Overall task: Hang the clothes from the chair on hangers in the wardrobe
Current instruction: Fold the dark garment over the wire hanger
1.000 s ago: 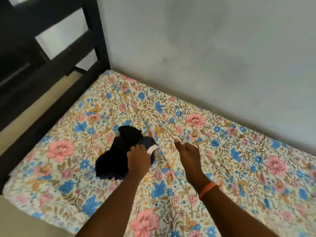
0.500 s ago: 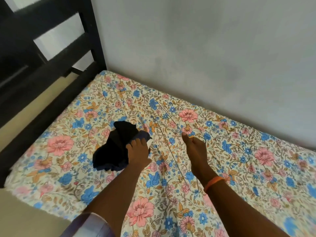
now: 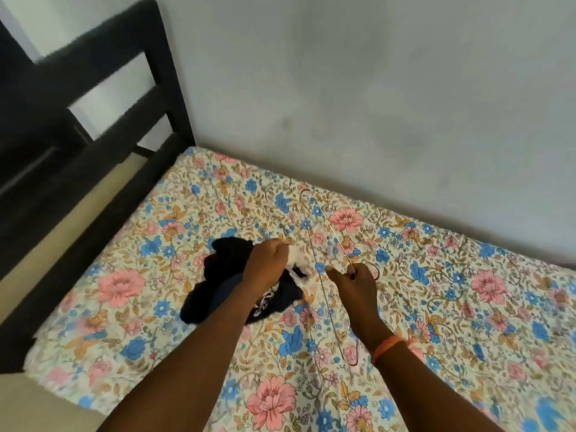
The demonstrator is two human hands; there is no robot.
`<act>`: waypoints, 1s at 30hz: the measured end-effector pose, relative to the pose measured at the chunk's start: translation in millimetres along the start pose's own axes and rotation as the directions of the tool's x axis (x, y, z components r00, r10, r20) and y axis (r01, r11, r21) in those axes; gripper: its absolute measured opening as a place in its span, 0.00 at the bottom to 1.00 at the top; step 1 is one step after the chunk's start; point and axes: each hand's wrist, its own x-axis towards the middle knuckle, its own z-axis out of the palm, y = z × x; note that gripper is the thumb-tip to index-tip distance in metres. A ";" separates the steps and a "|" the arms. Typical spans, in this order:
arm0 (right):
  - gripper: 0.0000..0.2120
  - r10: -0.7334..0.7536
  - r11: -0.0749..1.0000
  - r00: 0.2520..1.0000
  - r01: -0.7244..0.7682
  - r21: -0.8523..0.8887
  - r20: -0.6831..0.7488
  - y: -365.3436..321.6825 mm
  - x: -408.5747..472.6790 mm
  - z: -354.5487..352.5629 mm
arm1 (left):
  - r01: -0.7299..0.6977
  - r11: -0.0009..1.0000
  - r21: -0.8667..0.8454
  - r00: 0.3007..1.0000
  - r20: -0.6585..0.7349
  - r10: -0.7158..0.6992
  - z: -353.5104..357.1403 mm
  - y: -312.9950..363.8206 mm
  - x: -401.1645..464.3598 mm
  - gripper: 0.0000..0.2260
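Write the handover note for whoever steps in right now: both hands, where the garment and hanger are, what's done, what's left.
Left hand: gripping the crumpled dark navy garment at its white-trimmed edge, on the floral bedsheet.
Right hand: closed on the thin metal wire hanger, which lies on the sheet just right of the garment.
Done: garment and hanger are together on the bed.
Left: thread the hanger into the garment, then hang it in the wardrobe, which is out of view.

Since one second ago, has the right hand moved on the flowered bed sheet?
Yes. The right hand went from flat on the flowered bed sheet to closing on the thin wire hanger.
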 end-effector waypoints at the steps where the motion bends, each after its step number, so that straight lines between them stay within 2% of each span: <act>1: 0.18 -0.032 0.999 0.999 0.032 -0.014 0.023 -18.3 -4.0 -6.9 | -0.057 0.998 -0.016 0.998 0.026 0.057 -13.7 28.6 -5.5 0.15; 3: 0.21 -0.068 0.997 0.995 0.071 -0.039 0.078 -51.0 -10.9 -19.2 | -0.142 0.989 -0.052 0.985 0.093 0.146 -36.2 83.3 -13.6 0.17; 5: 0.26 -0.097 0.995 0.986 0.097 0.010 0.136 -89.1 -20.3 -36.7 | -0.194 0.976 -0.101 0.967 0.144 0.208 -59.1 143.2 -27.9 0.17; 9: 0.21 -0.211 0.975 0.956 0.192 0.107 0.202 -152.5 -43.7 -82.6 | -0.234 0.944 -0.234 0.954 0.132 0.269 -79.5 237.7 -68.2 0.08; 12: 0.21 -0.304 0.952 0.934 0.290 0.101 0.189 -182.0 -64.0 -120.9 | -0.276 0.919 -0.282 0.936 0.137 0.323 -75.1 291.3 -102.6 0.11; 14: 0.22 -0.366 0.931 0.912 0.354 0.092 0.188 -195.9 -71.8 -148.6 | -0.378 0.917 -0.127 0.910 0.127 0.394 -68.0 317.8 -120.8 0.14; 16: 0.21 -0.436 0.899 0.891 0.427 0.095 0.125 -207.5 -77.3 -180.8 | -0.468 0.854 0.225 0.883 0.076 0.464 -59.3 338.4 -142.1 0.17; 18: 0.19 -0.497 0.866 0.867 0.493 0.083 0.035 -216.4 -78.8 -212.4 | -0.385 0.726 0.570 0.869 -0.042 0.493 -47.8 348.6 -160.3 0.24; 19: 0.18 -0.520 0.851 0.854 0.518 0.086 0.010 -220.0 -80.5 -232.3 | -0.301 0.689 0.660 0.854 -0.134 0.502 -36.7 353.8 -173.2 0.25; 22: 0.16 -0.600 0.799 0.799 0.598 0.062 0.036 -228.6 -84.8 -278.2 | -0.150 0.667 0.730 0.757 -0.349 0.553 4.4 363.9 -200.2 0.22; 25: 0.16 -0.674 0.739 0.738 0.673 0.025 0.046 -235.6 -90.9 -314.9 | 0.014 0.582 0.813 0.726 -0.409 0.553 41.4 373.6 -215.2 0.16; 26: 0.15 -0.675 0.738 0.737 0.674 0.032 0.043 -235.9 -91.6 -328.4 | 0.061 0.581 0.811 0.737 -0.429 0.522 51.0 377.8 -219.9 0.15; 27: 0.15 -0.674 0.739 0.738 0.672 0.042 0.042 -236.3 -91.3 -339.7 | 0.083 0.622 0.779 0.755 -0.456 0.471 57.8 383.0 -224.3 0.13; 29: 0.15 -0.662 0.749 0.748 0.660 0.050 0.051 -234.3 -89.2 -362.6 | 0.044 0.806 0.590 0.803 -0.501 0.322 70.7 395.0 -230.7 0.10; 30: 0.14 -0.656 0.755 0.752 0.654 0.048 0.064 -232.5 -87.3 -372.3 | -0.015 0.916 0.401 0.838 -0.495 0.231 75.5 402.0 -231.6 0.07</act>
